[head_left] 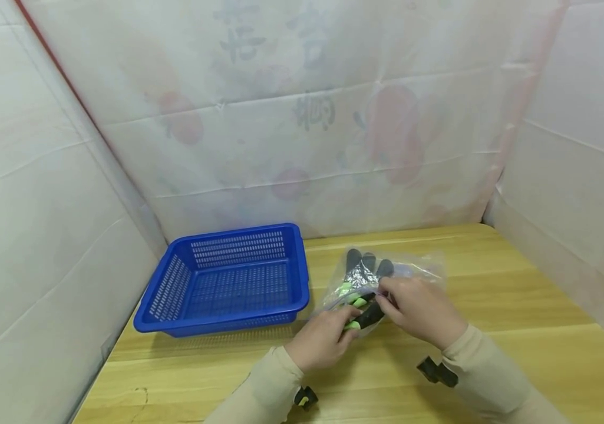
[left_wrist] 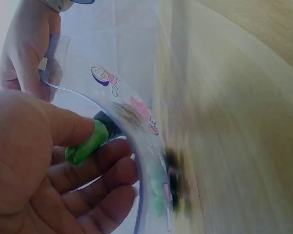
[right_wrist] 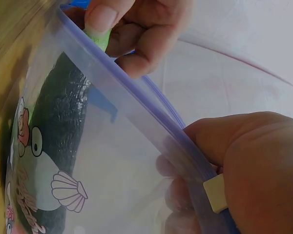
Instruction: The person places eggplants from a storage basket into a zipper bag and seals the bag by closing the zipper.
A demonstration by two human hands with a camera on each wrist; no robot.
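Observation:
A clear zip bag (head_left: 421, 266) with a purple rim and printed cartoon pictures lies on the table, with black-and-green gloves (head_left: 369, 315) in and at it. My left hand (head_left: 323, 338) is at the bag's mouth, pinching a green glove end (left_wrist: 88, 145) between thumb and fingers. My right hand (head_left: 421, 309) grips the bag's purple zip rim (right_wrist: 136, 100), thumb on one side and fingers behind, beside the pale slider (right_wrist: 216, 192). The mouth of the bag is spread apart. Black glove fingers show through the plastic; how many gloves there are I cannot tell.
A blue perforated plastic basket (head_left: 302, 259) stands left of the bag, holding nothing visible. The wooden table (head_left: 498, 294) reaches back to a hanging printed sheet (head_left: 259, 147), with pale sheets on both sides. Black wrist camera mounts (head_left: 436, 372) sit on the sleeves.

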